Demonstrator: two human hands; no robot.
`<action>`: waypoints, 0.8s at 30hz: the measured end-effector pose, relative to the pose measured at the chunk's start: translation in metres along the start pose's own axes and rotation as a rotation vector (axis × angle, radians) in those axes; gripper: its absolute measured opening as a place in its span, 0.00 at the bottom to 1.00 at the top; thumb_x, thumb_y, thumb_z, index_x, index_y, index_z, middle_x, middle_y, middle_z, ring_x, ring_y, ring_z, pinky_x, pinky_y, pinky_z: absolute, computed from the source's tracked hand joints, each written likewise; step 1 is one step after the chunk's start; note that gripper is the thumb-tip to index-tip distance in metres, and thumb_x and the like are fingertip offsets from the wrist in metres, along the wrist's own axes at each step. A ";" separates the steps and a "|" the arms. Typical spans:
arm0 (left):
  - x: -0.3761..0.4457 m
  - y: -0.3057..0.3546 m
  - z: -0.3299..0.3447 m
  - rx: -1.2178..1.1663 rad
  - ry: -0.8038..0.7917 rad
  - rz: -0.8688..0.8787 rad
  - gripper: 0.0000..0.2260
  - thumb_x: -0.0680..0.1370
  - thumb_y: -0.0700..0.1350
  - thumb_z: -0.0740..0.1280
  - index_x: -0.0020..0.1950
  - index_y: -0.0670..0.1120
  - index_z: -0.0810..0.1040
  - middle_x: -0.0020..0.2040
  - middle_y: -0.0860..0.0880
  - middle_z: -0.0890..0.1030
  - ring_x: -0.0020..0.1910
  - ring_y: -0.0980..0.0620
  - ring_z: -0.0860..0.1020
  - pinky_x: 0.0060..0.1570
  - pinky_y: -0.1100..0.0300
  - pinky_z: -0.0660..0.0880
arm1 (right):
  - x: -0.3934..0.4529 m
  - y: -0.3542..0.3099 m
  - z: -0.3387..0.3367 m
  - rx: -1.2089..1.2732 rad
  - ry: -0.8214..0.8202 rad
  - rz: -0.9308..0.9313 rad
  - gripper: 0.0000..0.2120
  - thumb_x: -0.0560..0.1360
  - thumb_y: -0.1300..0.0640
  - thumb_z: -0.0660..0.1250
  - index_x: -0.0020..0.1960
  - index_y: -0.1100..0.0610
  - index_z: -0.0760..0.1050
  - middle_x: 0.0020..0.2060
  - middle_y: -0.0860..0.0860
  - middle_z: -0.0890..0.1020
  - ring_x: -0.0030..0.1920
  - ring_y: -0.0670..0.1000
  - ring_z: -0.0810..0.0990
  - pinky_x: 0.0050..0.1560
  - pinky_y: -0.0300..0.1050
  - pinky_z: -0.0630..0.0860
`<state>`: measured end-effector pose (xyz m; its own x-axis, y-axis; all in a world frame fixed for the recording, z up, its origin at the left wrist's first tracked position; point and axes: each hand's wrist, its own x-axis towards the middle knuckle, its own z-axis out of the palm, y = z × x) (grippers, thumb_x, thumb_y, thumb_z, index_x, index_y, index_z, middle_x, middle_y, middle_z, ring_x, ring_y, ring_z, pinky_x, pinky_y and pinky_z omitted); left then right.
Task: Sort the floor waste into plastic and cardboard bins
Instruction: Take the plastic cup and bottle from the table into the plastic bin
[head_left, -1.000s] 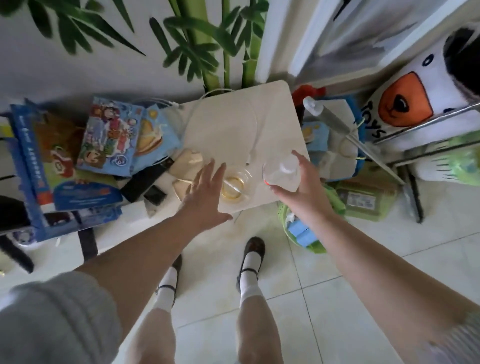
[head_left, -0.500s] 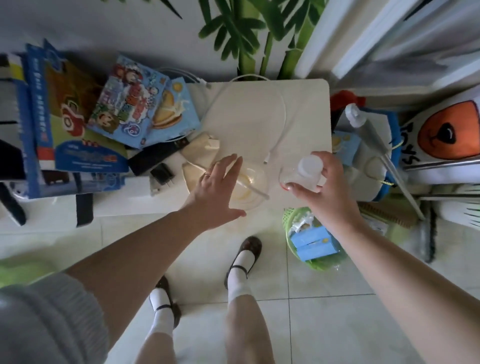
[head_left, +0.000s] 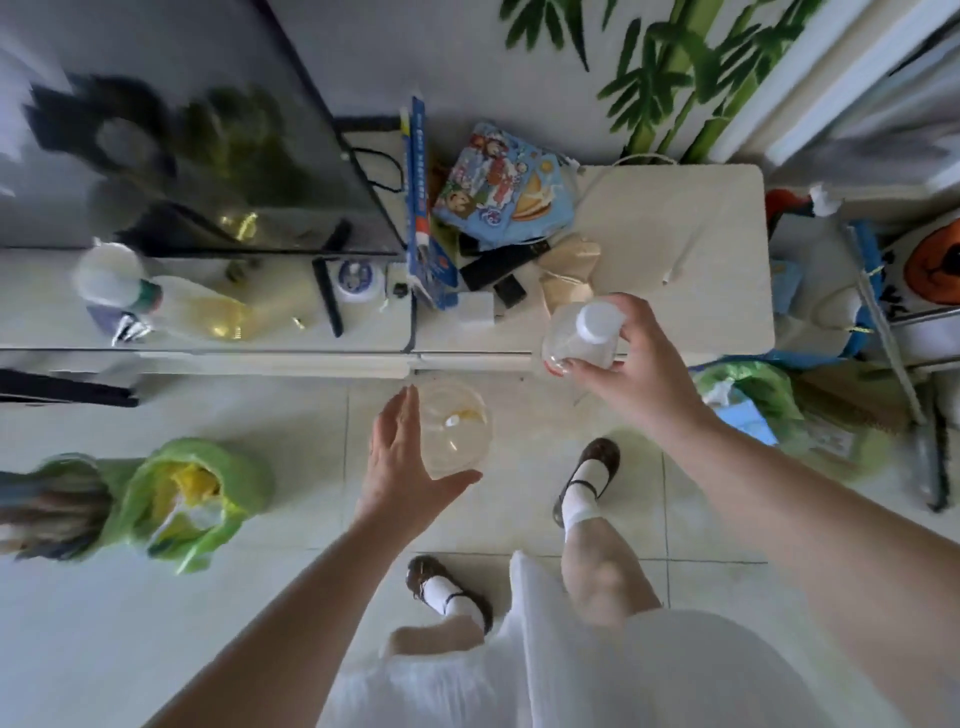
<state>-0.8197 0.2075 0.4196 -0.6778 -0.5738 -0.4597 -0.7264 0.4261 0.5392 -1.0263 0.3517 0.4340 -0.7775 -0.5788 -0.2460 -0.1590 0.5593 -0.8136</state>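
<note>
clear cup (head_left: 453, 435), white-capped clear bottle (head_left: 584, 338), green bag (head_left: 192, 501), cream table (head_left: 685, 249), brown shoes (head_left: 597, 462)

We look down on a floor of pale glossy square tiles (head_left: 519, 525) with thin dark grout lines. A low cream rectangular table (head_left: 691, 244) stands against a white wall painted with green bamboo stalks and leaves (head_left: 670, 78). Beside it, a dark glass-fronted cabinet (head_left: 249, 156) rests on a long white counter (head_left: 208, 332). Soft daylight fills the room.
</note>
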 end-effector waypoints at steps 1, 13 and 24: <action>-0.017 -0.021 -0.018 -0.003 0.038 -0.029 0.51 0.63 0.54 0.78 0.77 0.46 0.50 0.75 0.46 0.56 0.73 0.46 0.57 0.69 0.52 0.59 | -0.009 -0.018 0.020 0.008 -0.026 -0.014 0.31 0.64 0.53 0.77 0.63 0.55 0.68 0.55 0.46 0.74 0.58 0.50 0.75 0.56 0.47 0.74; -0.206 -0.247 -0.175 -0.234 0.463 -0.485 0.51 0.62 0.51 0.79 0.77 0.46 0.52 0.74 0.45 0.57 0.71 0.43 0.60 0.68 0.47 0.63 | -0.119 -0.214 0.263 -0.020 -0.509 -0.221 0.27 0.65 0.57 0.77 0.59 0.53 0.67 0.53 0.47 0.74 0.53 0.49 0.75 0.47 0.33 0.68; -0.221 -0.378 -0.213 -0.315 0.548 -0.721 0.51 0.60 0.48 0.80 0.76 0.42 0.55 0.75 0.43 0.58 0.72 0.41 0.58 0.69 0.48 0.58 | -0.110 -0.270 0.440 -0.143 -0.756 -0.219 0.33 0.64 0.55 0.77 0.64 0.55 0.66 0.57 0.53 0.73 0.57 0.52 0.75 0.53 0.39 0.69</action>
<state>-0.3718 0.0243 0.4676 0.1252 -0.9058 -0.4047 -0.8299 -0.3192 0.4576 -0.6298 0.0033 0.4493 -0.1041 -0.9013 -0.4206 -0.3768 0.4271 -0.8220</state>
